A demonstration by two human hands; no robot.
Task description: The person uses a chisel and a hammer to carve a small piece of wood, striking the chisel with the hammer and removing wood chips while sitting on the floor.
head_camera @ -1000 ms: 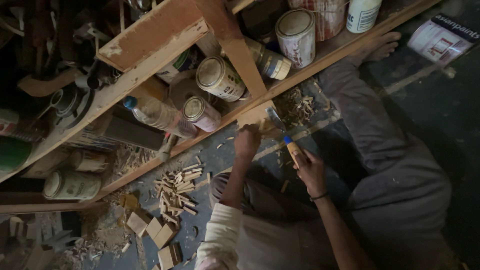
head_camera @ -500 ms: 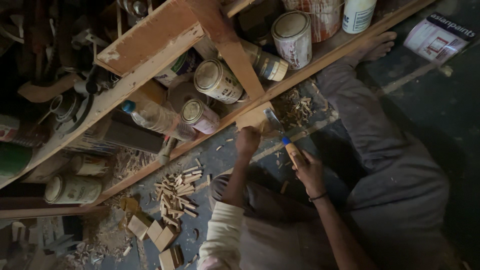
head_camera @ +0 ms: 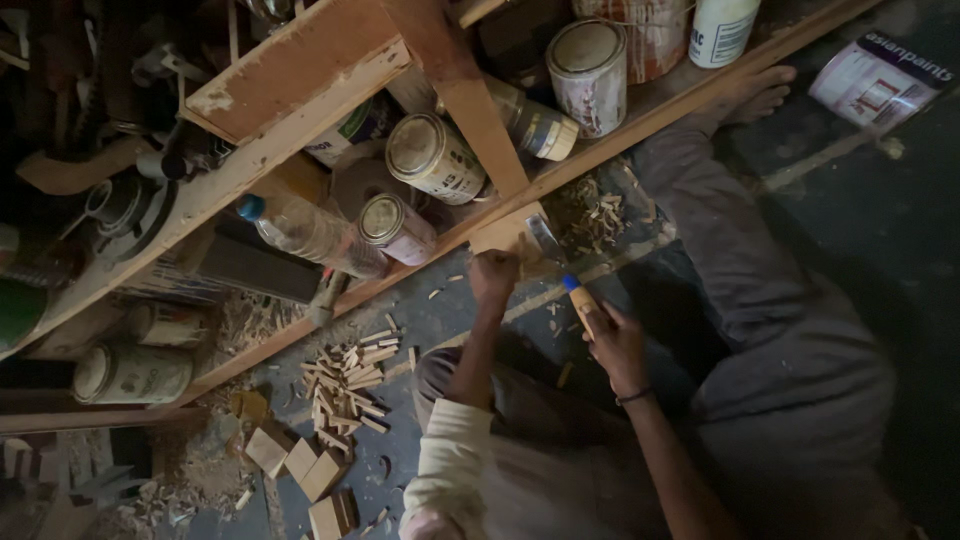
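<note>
My left hand (head_camera: 493, 275) grips the lower end of a pale wooden upright (head_camera: 507, 232) where it meets a long slanting plank (head_camera: 640, 118). A chisel (head_camera: 578, 297) with a yellow handle and blue collar sits in my right hand (head_camera: 617, 345). Its metal blade (head_camera: 545, 240) rests against the wood just right of my left hand. My legs in grey trousers (head_camera: 760, 300) stretch across the dark floor, and one bare foot (head_camera: 755, 95) touches the plank.
Paint tins (head_camera: 432, 157) (head_camera: 590, 60), a clear plastic bottle (head_camera: 310, 230) and a white bottle (head_camera: 722, 30) lie among the shelf planks. Small wood sticks (head_camera: 345, 385), offcut blocks (head_camera: 305, 465) and shavings (head_camera: 595, 215) litter the floor. A paint pouch (head_camera: 880, 80) lies far right.
Both hands stay at the upright with the chisel against the wood. Only the view has shifted slightly.
</note>
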